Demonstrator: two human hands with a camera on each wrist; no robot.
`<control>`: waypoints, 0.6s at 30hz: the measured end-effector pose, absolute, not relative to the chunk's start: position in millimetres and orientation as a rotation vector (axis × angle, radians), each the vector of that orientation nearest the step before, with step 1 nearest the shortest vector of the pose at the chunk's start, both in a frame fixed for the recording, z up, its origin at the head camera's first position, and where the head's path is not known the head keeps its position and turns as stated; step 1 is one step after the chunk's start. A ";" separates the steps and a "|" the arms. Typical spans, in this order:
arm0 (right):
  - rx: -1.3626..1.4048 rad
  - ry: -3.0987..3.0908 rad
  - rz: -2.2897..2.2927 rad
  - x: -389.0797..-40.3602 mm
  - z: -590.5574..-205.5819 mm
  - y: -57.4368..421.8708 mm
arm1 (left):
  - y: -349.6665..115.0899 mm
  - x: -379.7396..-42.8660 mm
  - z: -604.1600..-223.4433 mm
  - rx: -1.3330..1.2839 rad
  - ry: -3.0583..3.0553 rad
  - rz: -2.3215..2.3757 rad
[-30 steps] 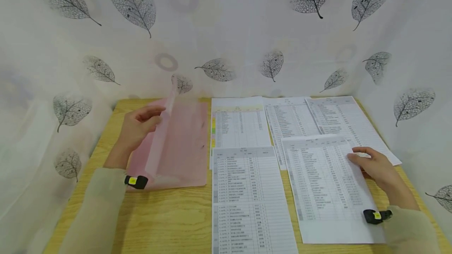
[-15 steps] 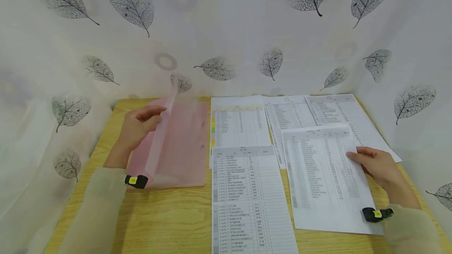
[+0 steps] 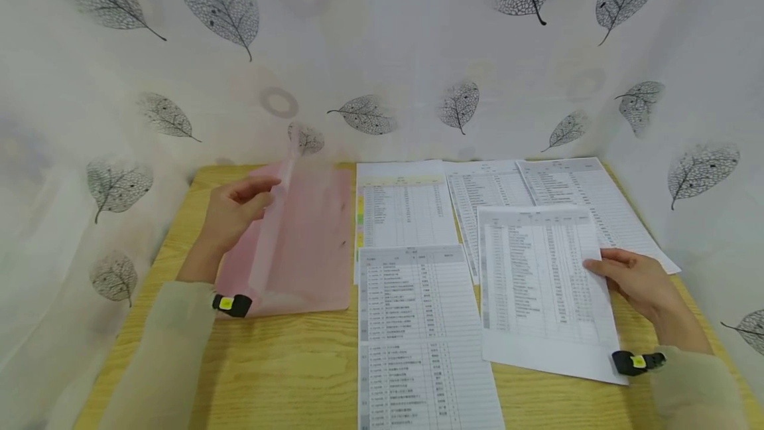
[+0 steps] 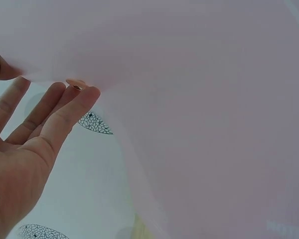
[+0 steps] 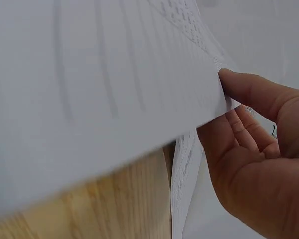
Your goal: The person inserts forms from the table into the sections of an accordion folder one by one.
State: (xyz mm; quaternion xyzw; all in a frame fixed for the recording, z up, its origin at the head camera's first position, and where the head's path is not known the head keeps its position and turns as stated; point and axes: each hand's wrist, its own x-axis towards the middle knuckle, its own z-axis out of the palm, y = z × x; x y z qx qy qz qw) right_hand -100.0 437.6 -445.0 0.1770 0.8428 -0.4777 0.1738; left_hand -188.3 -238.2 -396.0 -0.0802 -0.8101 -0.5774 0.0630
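Note:
A translucent pink plastic folder (image 3: 313,237) lies at the left of the table. My left hand (image 3: 239,214) pinches the edge of its raised cover (image 4: 189,109) between thumb and fingers, holding the cover up. At the right, my right hand (image 3: 635,284) pinches the right edge of a printed sheet of paper (image 3: 537,284), thumb on top and fingers beneath. In the right wrist view the sheet (image 5: 89,99) is lifted, with wood grain showing below it. Its top overlaps two other sheets in the head view.
A long printed sheet (image 3: 418,324) lies mid-table in front. Behind it are a sheet with coloured marks (image 3: 408,204) and two more printed sheets (image 3: 489,181) (image 3: 573,178). A white leaf-patterned curtain (image 3: 382,52) surrounds the wooden table (image 3: 286,370).
The sheet in my right hand has moved away from me and slightly left, its lower edge now farther up the table. My left hand keeps the folder cover raised in nearly the same place.

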 end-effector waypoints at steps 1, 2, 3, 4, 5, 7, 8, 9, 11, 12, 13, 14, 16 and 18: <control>0.505 2.393 -1.350 -100.4 -445.6 437.1 | -238.5 -188.5 -396.3 -0.243 -2.449 -1.743; 0.504 2.392 -1.351 -100.9 -446.2 436.7 | -238.4 -188.5 -396.1 -0.240 -2.450 -1.742; 0.498 2.391 -1.353 -101.2 -446.7 436.2 | -238.3 -188.4 -395.8 -0.236 -2.450 -1.742; 0.488 2.387 -1.360 -101.6 -447.0 435.8 | -238.0 -188.3 -395.7 -0.235 -2.449 -1.743; 0.481 2.381 -1.369 -102.1 -446.7 435.1 | -237.8 -188.2 -395.5 -0.232 -2.449 -1.741; 0.483 2.370 -1.387 -102.7 -446.0 434.7 | -237.8 -187.8 -395.3 -0.232 -2.450 -1.738; 0.488 2.366 -1.394 -102.9 -445.5 434.6 | -237.9 -187.6 -395.2 -0.232 -2.452 -1.734; 0.490 2.362 -1.404 -103.1 -445.0 434.4 | -238.1 -187.5 -395.3 -0.233 -2.455 -1.729; 0.498 2.348 -1.434 -103.0 -444.7 434.7 | -238.0 -187.3 -395.4 -0.230 -2.461 -1.721; 0.506 2.344 -1.455 -103.0 -444.6 434.7 | -238.0 -187.1 -395.4 -0.229 -2.463 -1.718; 0.516 2.331 -1.490 -103.0 -444.6 434.7 | -237.8 -187.0 -395.3 -0.229 -2.463 -1.718; 0.515 2.331 -1.516 -102.9 -444.8 434.4 | -237.6 -186.9 -395.2 -0.228 -2.464 -1.717; 0.518 2.307 -1.614 -103.4 -445.5 432.9 | -237.2 -186.9 -395.2 -0.225 -2.465 -1.715; 0.523 2.280 -1.723 -104.7 -446.1 429.8 | -237.4 -186.8 -395.6 -0.220 -2.461 -1.718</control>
